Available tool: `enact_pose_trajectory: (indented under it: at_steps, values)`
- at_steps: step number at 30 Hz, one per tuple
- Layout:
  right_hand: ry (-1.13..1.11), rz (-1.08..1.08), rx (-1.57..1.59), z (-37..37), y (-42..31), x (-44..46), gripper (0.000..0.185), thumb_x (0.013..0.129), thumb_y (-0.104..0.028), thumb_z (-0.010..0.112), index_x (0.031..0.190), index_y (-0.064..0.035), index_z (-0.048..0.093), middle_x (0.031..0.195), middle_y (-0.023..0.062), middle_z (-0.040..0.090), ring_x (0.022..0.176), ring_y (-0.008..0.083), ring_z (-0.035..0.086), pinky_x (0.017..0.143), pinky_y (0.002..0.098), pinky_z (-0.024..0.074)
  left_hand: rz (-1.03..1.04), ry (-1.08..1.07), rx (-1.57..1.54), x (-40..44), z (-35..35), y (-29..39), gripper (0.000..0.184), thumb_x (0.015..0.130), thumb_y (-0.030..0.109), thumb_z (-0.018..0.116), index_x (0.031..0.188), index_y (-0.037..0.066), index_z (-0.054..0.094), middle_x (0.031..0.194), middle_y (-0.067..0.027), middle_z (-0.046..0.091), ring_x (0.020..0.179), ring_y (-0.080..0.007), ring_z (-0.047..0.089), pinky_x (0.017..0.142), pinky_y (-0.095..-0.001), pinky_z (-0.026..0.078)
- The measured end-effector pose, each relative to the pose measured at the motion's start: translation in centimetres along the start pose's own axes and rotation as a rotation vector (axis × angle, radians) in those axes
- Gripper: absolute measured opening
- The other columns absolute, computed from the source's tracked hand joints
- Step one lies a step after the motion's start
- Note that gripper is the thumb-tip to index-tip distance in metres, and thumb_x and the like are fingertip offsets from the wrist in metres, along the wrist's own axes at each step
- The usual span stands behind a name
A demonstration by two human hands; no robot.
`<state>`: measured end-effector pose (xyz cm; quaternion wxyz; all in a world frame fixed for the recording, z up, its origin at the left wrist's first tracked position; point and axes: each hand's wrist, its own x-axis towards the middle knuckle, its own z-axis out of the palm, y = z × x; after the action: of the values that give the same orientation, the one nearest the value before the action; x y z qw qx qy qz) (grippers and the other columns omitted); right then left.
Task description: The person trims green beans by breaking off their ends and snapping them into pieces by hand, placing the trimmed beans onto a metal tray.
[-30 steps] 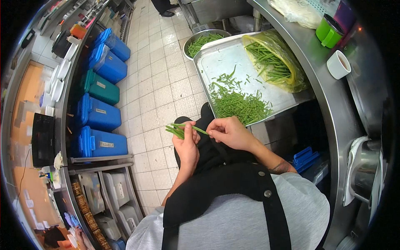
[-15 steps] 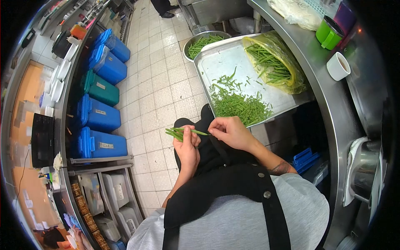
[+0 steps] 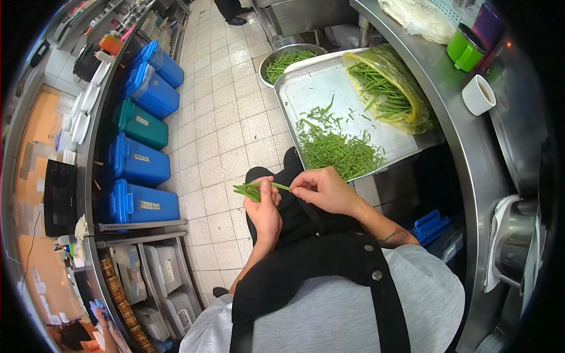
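Observation:
My left hand (image 3: 265, 212) is closed around several green beans (image 3: 247, 191), held over my lap. One bean points right from that bunch, and the fingertips of my right hand (image 3: 326, 189) pinch its end. Just beyond my right hand, a pile of small green bean trimmings (image 3: 341, 154) lies on the near part of a metal tray (image 3: 303, 91). A yellow plastic bag (image 3: 421, 120) of long beans rests open on the tray's right side. Past the tray's far left corner stands a round metal bowl (image 3: 262, 72) holding more beans.
Blue bins (image 3: 150, 203) and a green bin (image 3: 144, 126) line the left side. A steel counter (image 3: 450, 109) curves along the right, bearing a green mug (image 3: 465, 50) and a white cup (image 3: 478, 95). Another person's shoe (image 3: 236, 21) shows on the tiled floor (image 3: 220, 135) far ahead.
My right hand has shifted slightly left, closer to my left hand, with its fingertips now at the bean's end. The trimmings and tray look the same.

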<state>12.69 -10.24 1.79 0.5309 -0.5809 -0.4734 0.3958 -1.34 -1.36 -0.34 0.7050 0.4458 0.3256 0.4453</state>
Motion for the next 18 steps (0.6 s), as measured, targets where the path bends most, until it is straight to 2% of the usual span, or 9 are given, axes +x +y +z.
enact_pose_trajectory:
  at_steps: [5,8,11,14,17,18]
  values:
    - [0.078,-0.098,-0.107,0.0,-0.1,-0.1,0.007,0.080,-0.005,0.063,0.082,0.0013,0.065,0.066,0.0043,0.061,0.057,0.0067,0.055,0.053,0.0215,0.0438,0.026,-0.024,0.060,-0.3,0.2,-0.2,0.016,0.093,0.012,0.055,0.094,-0.004,0.057,0.068,-0.0039,0.053,0.051,-0.0063,0.039,0.046,-0.0213,0.031]
    - [0.070,-0.143,-0.121,-0.2,0.0,-0.1,0.006,0.077,-0.003,0.061,0.080,0.0001,0.065,0.064,0.0038,0.060,0.056,0.0075,0.055,0.051,0.0222,0.0430,-0.079,-0.138,-0.049,-0.3,0.0,-0.2,0.017,0.094,0.012,0.053,0.093,-0.004,0.057,0.066,-0.0020,0.050,0.051,-0.0058,0.037,0.046,-0.0215,0.029]
    - [-0.100,-0.202,-0.040,-0.6,-0.7,-0.2,0.007,0.075,-0.002,0.060,0.079,-0.0004,0.066,0.065,0.0034,0.059,0.056,0.0075,0.055,0.051,0.0227,0.0428,-0.186,-0.213,-0.026,-0.4,0.2,-0.4,0.017,0.095,0.014,0.051,0.094,-0.003,0.057,0.064,0.0001,0.046,0.050,-0.0051,0.035,0.046,-0.0213,0.027]
    - [-0.105,-0.148,0.000,-0.9,-1.4,-0.1,0.005,0.076,-0.003,0.062,0.079,-0.0009,0.066,0.066,0.0034,0.059,0.057,0.0076,0.055,0.051,0.0228,0.0428,-0.273,-0.229,-0.055,-0.6,0.2,-0.7,0.018,0.096,0.016,0.049,0.089,0.001,0.054,0.063,0.0010,0.045,0.050,-0.0051,0.034,0.047,-0.0219,0.027]
    - [0.218,-0.214,-0.159,-2.2,-0.8,0.8,0.004,0.075,-0.004,0.065,0.078,-0.0015,0.066,0.065,0.0037,0.059,0.057,0.0077,0.055,0.052,0.0229,0.0432,-0.329,-0.299,-0.030,-0.5,0.3,-0.7,0.024,0.098,0.020,0.043,0.080,0.004,0.047,0.066,-0.0023,0.044,0.050,-0.0068,0.033,0.047,-0.0224,0.029]
    - [0.256,-0.182,-0.209,-3.2,-0.8,1.0,0.005,0.074,-0.005,0.068,0.078,-0.0022,0.067,0.066,0.0042,0.059,0.056,0.0080,0.055,0.052,0.0230,0.0433,-0.358,-0.345,-0.051,-0.3,-0.2,-0.8,0.025,0.099,0.021,0.041,0.080,0.005,0.046,0.066,-0.0037,0.044,0.050,-0.0074,0.034,0.048,-0.0225,0.030]
